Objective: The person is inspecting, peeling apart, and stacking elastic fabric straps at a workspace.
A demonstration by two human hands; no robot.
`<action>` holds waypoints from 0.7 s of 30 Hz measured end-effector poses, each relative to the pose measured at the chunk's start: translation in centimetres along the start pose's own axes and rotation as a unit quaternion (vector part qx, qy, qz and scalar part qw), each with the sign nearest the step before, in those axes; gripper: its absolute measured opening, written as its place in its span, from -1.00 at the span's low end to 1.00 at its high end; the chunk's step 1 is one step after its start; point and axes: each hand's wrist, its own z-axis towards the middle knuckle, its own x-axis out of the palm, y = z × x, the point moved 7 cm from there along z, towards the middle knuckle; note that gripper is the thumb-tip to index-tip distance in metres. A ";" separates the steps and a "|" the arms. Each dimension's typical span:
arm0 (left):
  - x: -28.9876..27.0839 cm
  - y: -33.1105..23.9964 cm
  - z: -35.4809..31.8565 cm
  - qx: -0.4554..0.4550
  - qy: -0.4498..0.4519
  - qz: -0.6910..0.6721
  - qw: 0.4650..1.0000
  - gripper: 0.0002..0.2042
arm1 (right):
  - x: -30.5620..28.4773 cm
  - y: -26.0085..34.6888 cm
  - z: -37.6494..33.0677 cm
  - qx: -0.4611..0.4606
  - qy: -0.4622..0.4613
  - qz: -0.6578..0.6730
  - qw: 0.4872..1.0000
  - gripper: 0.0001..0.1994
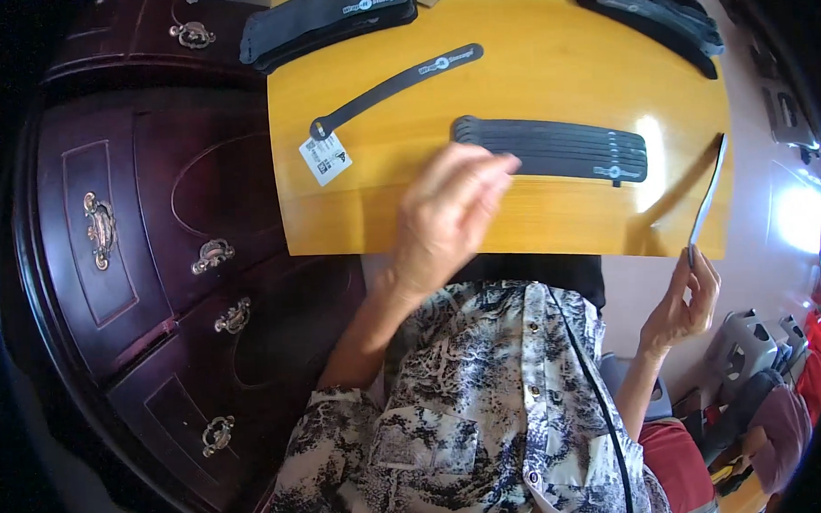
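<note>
My right hand (692, 296) pinches the lower end of a dark strap (708, 192), which stands up nearly edge-on past the table's right front corner. My left hand (450, 210) hovers over the front edge of the table, slightly blurred, with its fingers drawn together; whether anything is between them is hidden. Just beyond its fingertips lies a fanned row of black straps (560, 147) with white print. Farther left, a single black strap (387, 93) lies slantwise, and a white printed tag (326, 160) sits at its slotted end.
A thick stack of black straps (326, 29) sits at the table's far left, another pile (651, 17) at the far right. The yellow wooden table (364, 217) borders dark drawers (209, 191) on the left. Grey stools (748, 349) and another person (774, 434) are at lower right.
</note>
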 end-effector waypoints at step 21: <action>-1.4 3.7 0.5 -0.005 0.017 0.071 0.997 -0.62 | 2.8 -0.9 -1.5 0.000 0.043 -0.013 0.999 -0.80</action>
